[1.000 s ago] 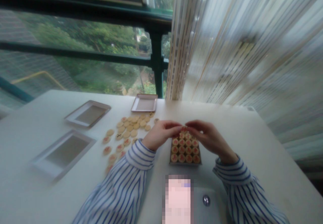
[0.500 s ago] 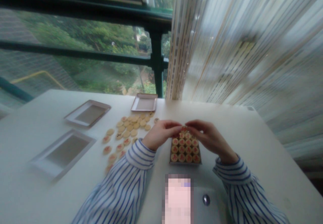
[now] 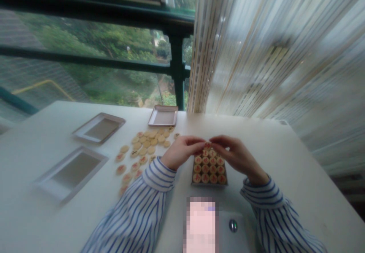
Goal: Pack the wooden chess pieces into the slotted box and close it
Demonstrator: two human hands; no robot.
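Note:
Between the fingertips of both hands is a Chinese chess piece (image 3: pixel 208 145), a round wooden disc with a red character. My left hand (image 3: pixel 182 151) pinches it from the left, thumb and fingers together. From the other side my right hand (image 3: pixel 236 154) grips the same piece. Right below the fingers sits a small tray (image 3: pixel 210 185) filled with rows of red-marked Chinese chess pieces (image 3: pixel 205 168). The far end of this tray is partly hidden by my hands. To the left, loose pieces (image 3: pixel 146 144) lie scattered, some blank side up, others with red or black characters.
Three shallow trays stand on the white table (image 3: pixel 273 146): one at the back (image 3: pixel 163 116), one at the left (image 3: pixel 99 128), and a larger one (image 3: pixel 72 174) nearer. A dark shiny oval object (image 3: pixel 233 225) lies at the front, beside a blurred-out patch. Curtains hang behind.

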